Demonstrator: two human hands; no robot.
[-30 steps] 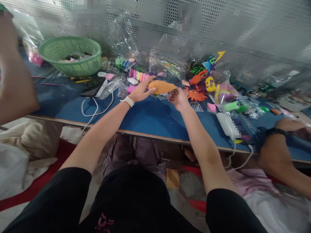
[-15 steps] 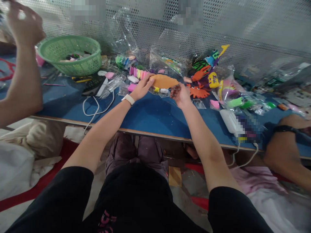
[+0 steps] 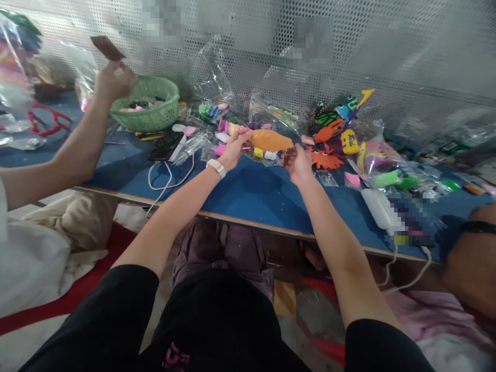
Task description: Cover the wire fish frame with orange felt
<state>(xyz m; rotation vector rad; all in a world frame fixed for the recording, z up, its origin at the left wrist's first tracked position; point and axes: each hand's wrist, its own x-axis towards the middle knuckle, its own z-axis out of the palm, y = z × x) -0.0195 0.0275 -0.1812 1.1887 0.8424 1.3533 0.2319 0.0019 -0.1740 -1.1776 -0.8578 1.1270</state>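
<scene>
Preferably support orange piece (image 3: pixel 271 139) at both ends, above blue surface (image 3: pixel 256 191): left hand (image 3: pixel 231 152), fingers closed on left end; right hand (image 3: pixel 300 165), fingers curled by opposite tip, hold unclear. Pinch lightly, against creasing.

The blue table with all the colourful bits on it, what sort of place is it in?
Probably a shared craft workspace: colourful modelled figures, like the orange crab-like figure, clear plastic packaging, and people working side by side at the blue table.

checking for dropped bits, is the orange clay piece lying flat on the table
No, the orange clay piece is held up between both hands.
</scene>
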